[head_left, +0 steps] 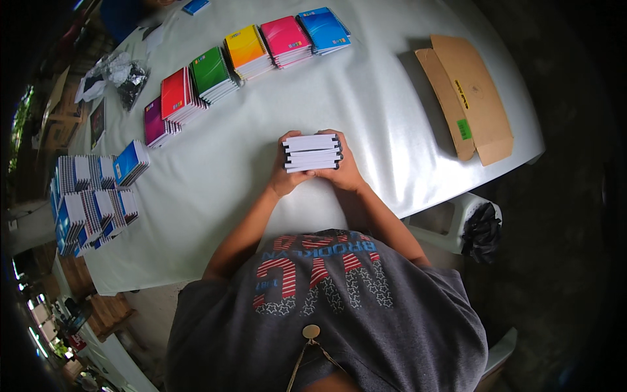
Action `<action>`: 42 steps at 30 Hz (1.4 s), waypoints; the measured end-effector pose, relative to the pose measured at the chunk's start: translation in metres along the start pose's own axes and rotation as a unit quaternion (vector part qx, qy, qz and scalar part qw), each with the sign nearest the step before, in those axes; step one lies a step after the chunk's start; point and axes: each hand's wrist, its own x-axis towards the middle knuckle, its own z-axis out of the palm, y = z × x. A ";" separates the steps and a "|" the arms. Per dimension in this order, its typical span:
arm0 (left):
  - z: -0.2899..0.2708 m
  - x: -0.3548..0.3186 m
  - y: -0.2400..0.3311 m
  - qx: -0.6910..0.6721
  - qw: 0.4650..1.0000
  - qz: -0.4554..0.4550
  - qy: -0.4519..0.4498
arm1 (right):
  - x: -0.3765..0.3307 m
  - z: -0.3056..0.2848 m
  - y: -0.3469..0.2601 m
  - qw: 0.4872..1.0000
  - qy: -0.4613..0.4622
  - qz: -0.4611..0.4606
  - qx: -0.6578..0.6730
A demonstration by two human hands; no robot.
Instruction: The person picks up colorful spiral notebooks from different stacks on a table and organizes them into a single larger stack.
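Note:
Both my hands grip a small stack of notebooks (312, 152) stood on edge on the white table (215, 189), white page edges facing me. My left hand (282, 171) presses the stack's left side and my right hand (346, 171) wraps its right side. The stack sits near the table's front edge, straight ahead of my chest.
A row of notebook piles runs along the far side: purple (157, 123), red (176, 95), green (211, 73), yellow (247, 50), pink (287, 39), blue (324, 29). Many blue notebooks (91, 199) are heaped at the left. A flattened cardboard box (467, 98) lies at right. Plastic bags (124, 75) lie far left.

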 end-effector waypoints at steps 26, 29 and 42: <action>-0.003 0.001 -0.013 0.067 0.995 -0.072 -0.033 | 0.006 -0.003 0.016 0.994 -0.016 -0.010 -0.109; -0.002 0.003 -0.009 0.104 0.990 -0.080 -0.050 | 0.005 -0.001 0.009 0.998 -0.004 0.014 -0.058; 0.001 0.002 -0.013 0.043 0.994 -0.097 -0.014 | 0.005 0.000 0.009 0.997 0.003 -0.001 -0.074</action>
